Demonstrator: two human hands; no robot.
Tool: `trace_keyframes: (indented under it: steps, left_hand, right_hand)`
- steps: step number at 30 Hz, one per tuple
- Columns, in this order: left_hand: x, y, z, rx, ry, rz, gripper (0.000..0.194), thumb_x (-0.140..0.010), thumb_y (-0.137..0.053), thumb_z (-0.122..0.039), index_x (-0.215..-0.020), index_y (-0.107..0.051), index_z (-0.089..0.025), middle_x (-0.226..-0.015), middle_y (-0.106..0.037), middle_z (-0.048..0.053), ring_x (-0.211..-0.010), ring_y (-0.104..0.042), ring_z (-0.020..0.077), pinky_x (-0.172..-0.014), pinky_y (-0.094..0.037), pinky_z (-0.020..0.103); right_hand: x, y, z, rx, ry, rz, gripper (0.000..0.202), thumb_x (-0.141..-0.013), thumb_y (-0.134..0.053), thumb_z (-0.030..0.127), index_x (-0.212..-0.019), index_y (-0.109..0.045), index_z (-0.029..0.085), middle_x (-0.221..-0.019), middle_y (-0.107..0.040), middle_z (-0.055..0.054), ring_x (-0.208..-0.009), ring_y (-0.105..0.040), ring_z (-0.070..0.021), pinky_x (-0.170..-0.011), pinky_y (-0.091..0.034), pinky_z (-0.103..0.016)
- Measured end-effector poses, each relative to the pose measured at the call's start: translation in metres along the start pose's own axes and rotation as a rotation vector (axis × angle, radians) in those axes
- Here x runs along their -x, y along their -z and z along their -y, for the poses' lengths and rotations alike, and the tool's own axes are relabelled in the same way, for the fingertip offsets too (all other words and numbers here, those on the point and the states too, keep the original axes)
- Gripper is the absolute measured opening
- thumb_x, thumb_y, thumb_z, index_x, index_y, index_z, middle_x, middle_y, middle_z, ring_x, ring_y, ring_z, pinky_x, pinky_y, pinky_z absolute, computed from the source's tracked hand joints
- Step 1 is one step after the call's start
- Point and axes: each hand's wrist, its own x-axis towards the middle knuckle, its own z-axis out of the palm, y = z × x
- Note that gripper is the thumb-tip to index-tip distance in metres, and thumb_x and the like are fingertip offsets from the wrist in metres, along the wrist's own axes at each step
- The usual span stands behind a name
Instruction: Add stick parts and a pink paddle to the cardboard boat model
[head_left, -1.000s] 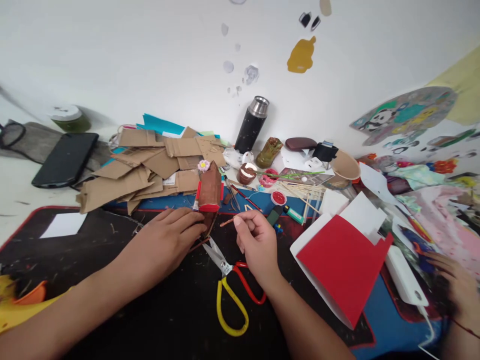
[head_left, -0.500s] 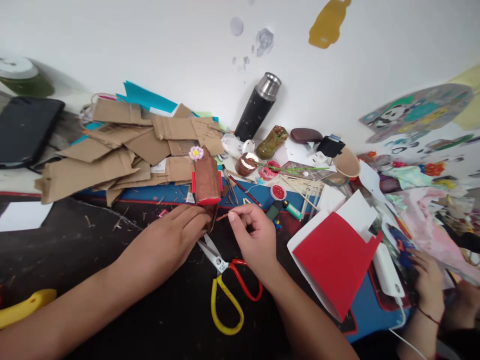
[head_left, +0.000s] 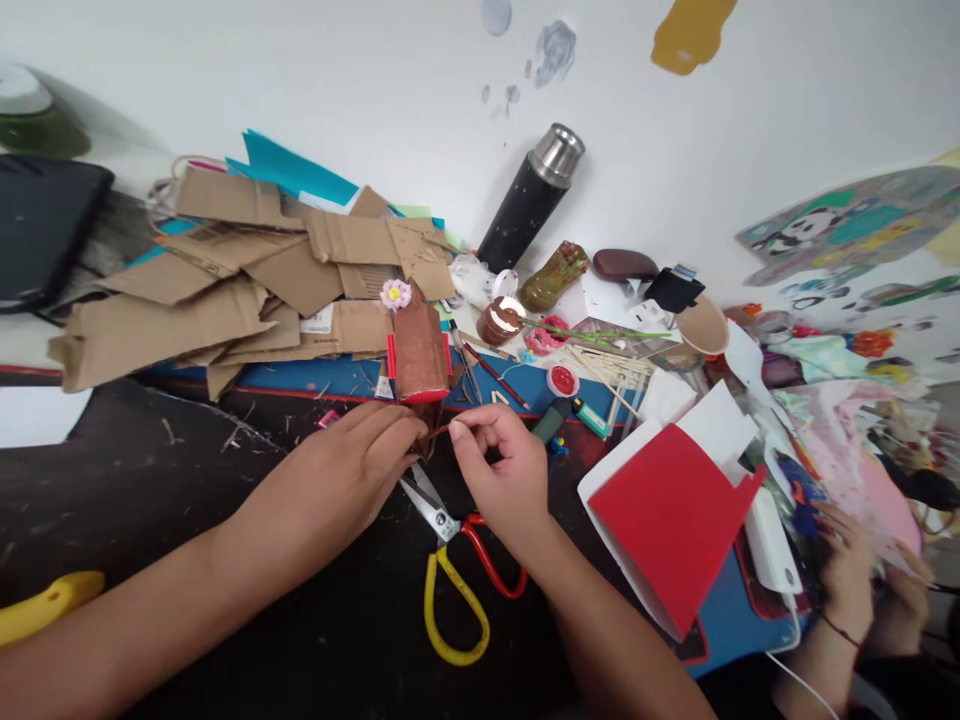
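Observation:
My left hand is closed, its fingertips gripping a small dark brown piece that is mostly hidden. Between thumb and forefinger, my right hand pinches a thin brown stick, whose far end meets or overlaps that piece. Just beyond my fingers is a brown-painted cardboard model with red strips on its sides, a red front edge and a pink-white flower on top. Scissors with one yellow and one red handle lie partly open below my hands.
Cardboard scraps are heaped at the back left. A black thermos, a brown paint pot, a red paint pot and small sticks lie behind. Red card is at right, near another person's hands. A yellow handle shows at left.
My right hand has brought the brown stick left, up to the piece in my left hand. The view has shifted slightly. The other person's hands at right have moved.

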Motion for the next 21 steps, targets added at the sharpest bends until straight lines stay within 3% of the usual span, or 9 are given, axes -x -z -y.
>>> trace_keyframes:
  steps: [9, 21]
  left_hand:
    - [0.0025, -0.0046, 0.0016, -0.016, -0.009, 0.030, 0.025, -0.115, -0.049, -0.015, -0.114, -0.074, -0.018, -0.115, -0.083, 0.015, -0.105, -0.081, 0.0340, -0.091, -0.069, 0.049]
    - [0.0029, -0.0056, -0.0007, -0.102, -0.110, 0.037, 0.040, -0.106, -0.045, -0.004, -0.129, -0.077, -0.010, -0.120, -0.082, 0.019, -0.109, -0.078, 0.0356, -0.098, -0.070, 0.052]
  right_hand:
    - [0.0029, 0.0010, -0.0017, 0.139, 0.098, 0.015, 0.008, -0.102, -0.069, 0.024, -0.093, -0.069, 0.023, -0.056, -0.053, 0.011, -0.045, -0.051, -0.0102, -0.050, -0.039, -0.023]
    - [0.0061, 0.0018, -0.0018, 0.373, 0.167, 0.107, 0.010, -0.102, -0.066, 0.026, -0.092, -0.067, 0.026, -0.056, -0.057, 0.010, -0.044, -0.049, -0.0108, -0.054, -0.038, -0.024]
